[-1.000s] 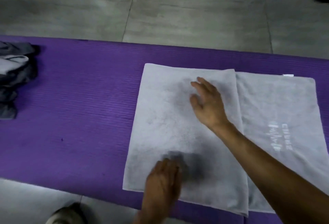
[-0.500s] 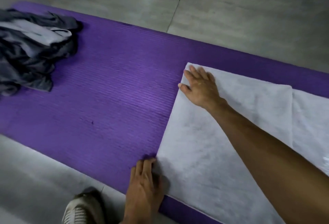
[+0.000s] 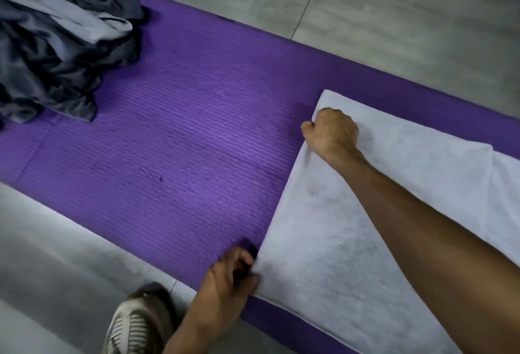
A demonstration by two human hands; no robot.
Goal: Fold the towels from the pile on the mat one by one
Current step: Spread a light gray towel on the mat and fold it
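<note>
Half a second ago both hands lay flat on the towel's left edge; now the fingers have curled and each hand grips a corner. The towel (image 3: 351, 241), pale and already folded over once, lies on the right part of the mat (image 3: 197, 156). The right hand (image 3: 332, 134) has closed round the far left corner, and the left hand (image 3: 233, 274) pinches the near left corner at the mat's front edge.

If only the top layer is caught, I judge the layers could slide apart when lifted and the fold would come out crooked; uneven pulling between the two hands would skew the edge too.

The mat is purple and ribbed, spread on a grey tiled floor (image 3: 394, 15). The pile (image 3: 56, 43) of dark and light towels sits at its far left, well apart. A shoe (image 3: 135, 325) stands on the floor just beside the near edge
</note>
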